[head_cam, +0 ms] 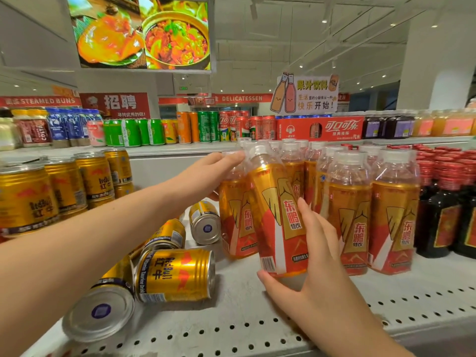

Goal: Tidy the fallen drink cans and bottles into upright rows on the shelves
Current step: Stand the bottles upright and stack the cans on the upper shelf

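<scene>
My right hand (313,264) grips the lower part of a gold-and-red labelled energy drink bottle (277,215), which tilts left, its base just above the perforated white shelf (257,328). My left hand (206,176) rests on the neck and shoulder of a second such bottle (235,217) standing just behind and to the left. More of these bottles (371,210) stand upright in rows to the right. Several gold cans lie fallen at the left: one (175,275) on its side, another (100,305) with its base toward me, and others (206,222) behind.
Upright gold cans (59,186) are stacked at the left. Dark bottles with red caps (448,202) stand at the right. An upper shelf (167,148) carries rows of cans, a red cola case (319,128) and juice bottles. A sign and a food screen hang overhead.
</scene>
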Demonstrator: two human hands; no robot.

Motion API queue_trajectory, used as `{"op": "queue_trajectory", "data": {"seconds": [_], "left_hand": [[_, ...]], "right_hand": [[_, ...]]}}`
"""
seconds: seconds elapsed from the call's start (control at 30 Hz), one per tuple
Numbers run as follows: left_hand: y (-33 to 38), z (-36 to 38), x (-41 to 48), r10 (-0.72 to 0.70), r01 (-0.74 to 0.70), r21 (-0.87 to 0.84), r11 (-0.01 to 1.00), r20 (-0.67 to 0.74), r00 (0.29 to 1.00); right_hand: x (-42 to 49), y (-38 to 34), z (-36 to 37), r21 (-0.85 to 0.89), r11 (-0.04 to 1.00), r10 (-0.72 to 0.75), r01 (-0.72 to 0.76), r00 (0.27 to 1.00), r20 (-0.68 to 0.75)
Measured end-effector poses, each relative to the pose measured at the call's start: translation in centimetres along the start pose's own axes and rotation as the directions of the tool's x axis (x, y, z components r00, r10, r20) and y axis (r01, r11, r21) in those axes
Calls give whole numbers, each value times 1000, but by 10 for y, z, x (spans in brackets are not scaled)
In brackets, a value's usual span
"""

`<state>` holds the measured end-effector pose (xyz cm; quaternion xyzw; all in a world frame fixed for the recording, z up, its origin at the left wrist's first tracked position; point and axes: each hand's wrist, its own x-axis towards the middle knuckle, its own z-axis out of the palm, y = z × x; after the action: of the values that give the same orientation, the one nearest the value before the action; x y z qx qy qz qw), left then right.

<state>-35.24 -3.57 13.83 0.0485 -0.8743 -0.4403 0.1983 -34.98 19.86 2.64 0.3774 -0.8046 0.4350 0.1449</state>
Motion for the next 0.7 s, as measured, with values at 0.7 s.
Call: {"op": "queue_trajectory", "data": {"seconds": [0.7], "left_hand": [[20,27,-7,10,-10,-7,1000,28,1000]], "right_hand": [[-6,8,8,-95,988,108,-120,987,-115]]}}
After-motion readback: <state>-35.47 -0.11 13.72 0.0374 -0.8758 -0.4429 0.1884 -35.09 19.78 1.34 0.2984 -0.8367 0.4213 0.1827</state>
